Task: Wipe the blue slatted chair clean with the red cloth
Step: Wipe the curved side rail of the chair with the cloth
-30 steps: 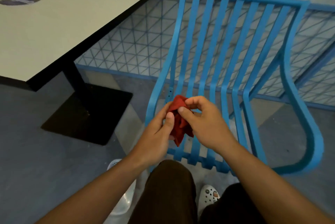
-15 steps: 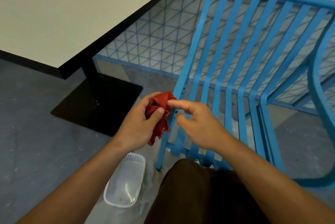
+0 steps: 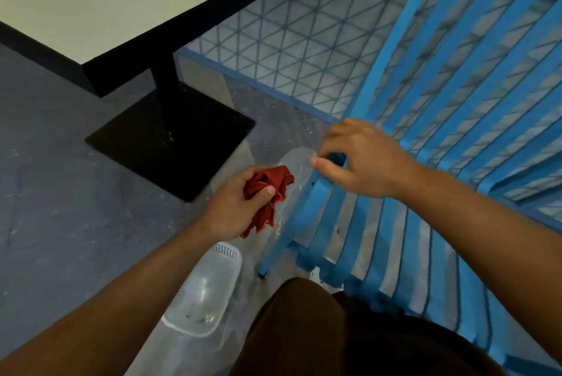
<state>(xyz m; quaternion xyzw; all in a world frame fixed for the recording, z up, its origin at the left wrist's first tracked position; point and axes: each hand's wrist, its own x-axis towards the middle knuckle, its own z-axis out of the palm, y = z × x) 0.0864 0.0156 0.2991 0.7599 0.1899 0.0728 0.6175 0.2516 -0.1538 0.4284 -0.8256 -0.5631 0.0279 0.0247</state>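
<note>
The blue slatted chair (image 3: 456,120) fills the right half of the view, its seat slats running down toward my legs. My left hand (image 3: 234,211) holds the bunched red cloth (image 3: 269,193) just left of the chair's left side rail, apart from it. My right hand (image 3: 365,159) sits on that left rail where seat meets back. Its fingers curl over the rail and its thumb lies across the outer side.
A white-topped table (image 3: 91,1) with a black edge stands at upper left on a black square base (image 3: 173,138). A white plastic basket (image 3: 203,293) lies on the grey floor by the chair's front left leg. Blue mesh fencing (image 3: 289,50) runs behind.
My view has swung left and down. The right hand let go of the cloth and moved onto the chair's left rail. The left hand keeps the cloth, now left of the chair.
</note>
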